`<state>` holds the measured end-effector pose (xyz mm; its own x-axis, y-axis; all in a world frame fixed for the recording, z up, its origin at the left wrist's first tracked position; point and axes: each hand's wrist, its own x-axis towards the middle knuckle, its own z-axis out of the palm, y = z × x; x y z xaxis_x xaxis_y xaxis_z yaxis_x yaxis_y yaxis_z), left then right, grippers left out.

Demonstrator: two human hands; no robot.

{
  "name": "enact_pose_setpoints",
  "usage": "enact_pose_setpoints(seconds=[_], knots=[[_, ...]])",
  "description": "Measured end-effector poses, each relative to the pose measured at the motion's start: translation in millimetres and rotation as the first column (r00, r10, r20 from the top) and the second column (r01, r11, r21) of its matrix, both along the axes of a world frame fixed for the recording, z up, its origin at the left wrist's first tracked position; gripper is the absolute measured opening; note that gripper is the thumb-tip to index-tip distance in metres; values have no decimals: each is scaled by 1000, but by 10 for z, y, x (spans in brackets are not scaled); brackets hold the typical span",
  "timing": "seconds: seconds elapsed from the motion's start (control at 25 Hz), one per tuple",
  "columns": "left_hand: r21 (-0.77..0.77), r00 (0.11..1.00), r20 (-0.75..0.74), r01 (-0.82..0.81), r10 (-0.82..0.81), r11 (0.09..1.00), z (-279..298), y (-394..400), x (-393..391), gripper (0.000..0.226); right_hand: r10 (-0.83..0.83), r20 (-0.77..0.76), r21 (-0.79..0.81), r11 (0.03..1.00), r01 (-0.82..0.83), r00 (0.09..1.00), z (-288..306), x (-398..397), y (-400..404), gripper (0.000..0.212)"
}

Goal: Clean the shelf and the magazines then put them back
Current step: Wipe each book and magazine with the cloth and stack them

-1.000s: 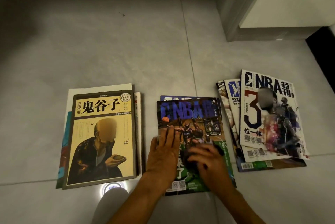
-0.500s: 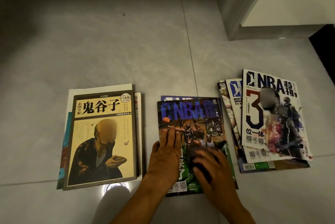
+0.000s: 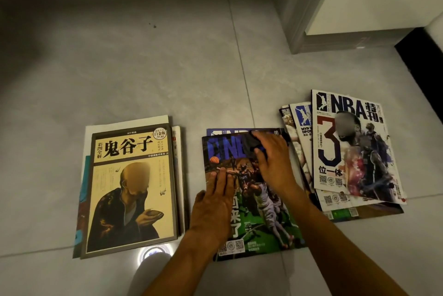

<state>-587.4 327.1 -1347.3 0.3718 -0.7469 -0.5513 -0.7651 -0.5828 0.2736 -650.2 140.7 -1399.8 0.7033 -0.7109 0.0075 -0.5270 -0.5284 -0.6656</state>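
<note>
Three piles of reading matter on the grey tiled floor [image 3: 167, 68]. Middle NBA magazine [image 3: 261, 219] as landmark: left hand [image 3: 213, 202] flat on its lower-left cover, fingers straight and together; right hand [image 3: 273, 164] at its upper right, fingers curled on a dark cloth [image 3: 251, 143]. Left of it, yellow-covered book [image 3: 131, 187] topping a stack. Right of it, fanned NBA magazines [image 3: 347, 152].

Yellow book [image 3: 131, 187] cover reads 鬼谷子, w/ 29.80 badge; right magazine [image 3: 352, 149] reads NBA特刊, big 3, 位一体.
</note>
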Motion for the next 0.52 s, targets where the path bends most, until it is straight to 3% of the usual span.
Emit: enact_pose_setpoints(seconds=[0.12, 0.28, 0.52], knots=[[-15, 1000, 2, -14, 14, 1000, -10, 13, 3, 112, 34, 4, 33, 999, -34, 999, -46, -663, 459, 33], [-7, 1000, -3, -22, 22, 1000, -44, 15, -9, 111, 223, 25, -100, 970, -220, 974, -53, -1275, 886, 27], [-14, 1000, 0, -8, 8, 1000, -40, -10, -5, 111, 0, 25, 26, 1000, -1, 1000, 34, -165, -142, 34]])
